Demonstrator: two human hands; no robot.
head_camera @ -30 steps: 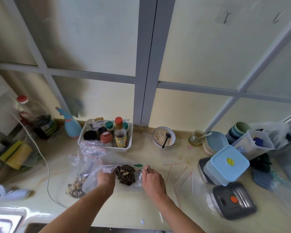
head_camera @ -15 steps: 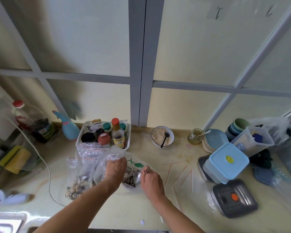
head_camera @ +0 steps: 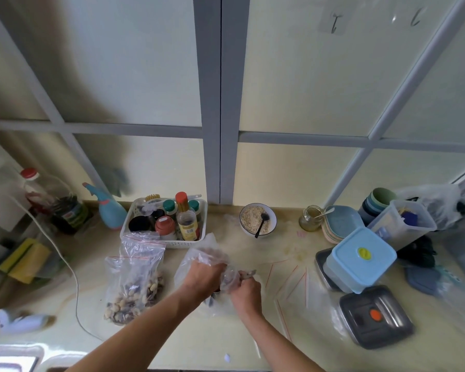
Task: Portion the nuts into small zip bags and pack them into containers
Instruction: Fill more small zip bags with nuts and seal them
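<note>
On the pale counter (head_camera: 253, 345) my left hand (head_camera: 203, 276) grips the crumpled top of a clear plastic bag (head_camera: 202, 255) holding dark seeds, mostly hidden under my hands. My right hand (head_camera: 246, 289) pinches the same bag's plastic right beside it. To the left stand two clear zip bags (head_camera: 133, 283) with red seal lines, upright and filled with mixed nuts. A light blue lidded container (head_camera: 360, 259) sits at the right on a metal tray. A steel container with a grey lid (head_camera: 375, 316) lies in front of it.
Several empty small zip bags (head_camera: 290, 280) lie flat right of my hands. A white basket of bottles (head_camera: 164, 224) stands behind, a bowl of oats with a spoon (head_camera: 257, 218) beside it. A jar (head_camera: 310, 218), stacked plates (head_camera: 338, 224) and a clear tub (head_camera: 401, 224) crowd the right. A white cable (head_camera: 73, 275) runs along the left.
My left hand has moved up and over the seed bag and bunched its top. The seeds that showed a second ago are now hidden. My right hand stayed close beside it.
</note>
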